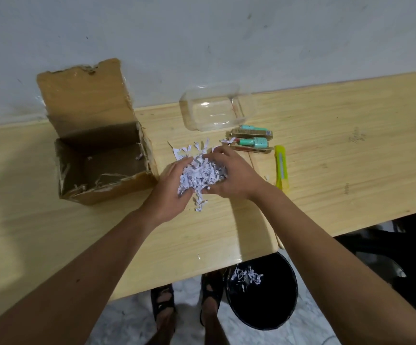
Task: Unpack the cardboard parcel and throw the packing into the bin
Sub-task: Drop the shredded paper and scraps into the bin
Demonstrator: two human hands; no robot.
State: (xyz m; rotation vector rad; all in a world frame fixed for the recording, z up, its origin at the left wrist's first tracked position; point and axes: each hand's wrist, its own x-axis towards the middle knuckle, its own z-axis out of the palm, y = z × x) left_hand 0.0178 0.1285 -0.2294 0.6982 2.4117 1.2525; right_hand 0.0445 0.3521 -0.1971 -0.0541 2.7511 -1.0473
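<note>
A pale wooden table (326,150) runs along a white wall. On its left stands the open cardboard box (102,160), flap upright, nearly emptied. Below the near edge sits a black bin (271,307) with some shredded paper (246,276) already inside. Behind the hands lies a clear plastic tray (211,108). The left hand (169,192) and right hand (231,175) cup a heap of white paper shreds (200,174) between them — fingers curled around it, just beside the box. Right of them lie a yellow utility knife (281,168) and two mint-capped bottles (251,141) on small cartons.
</note>
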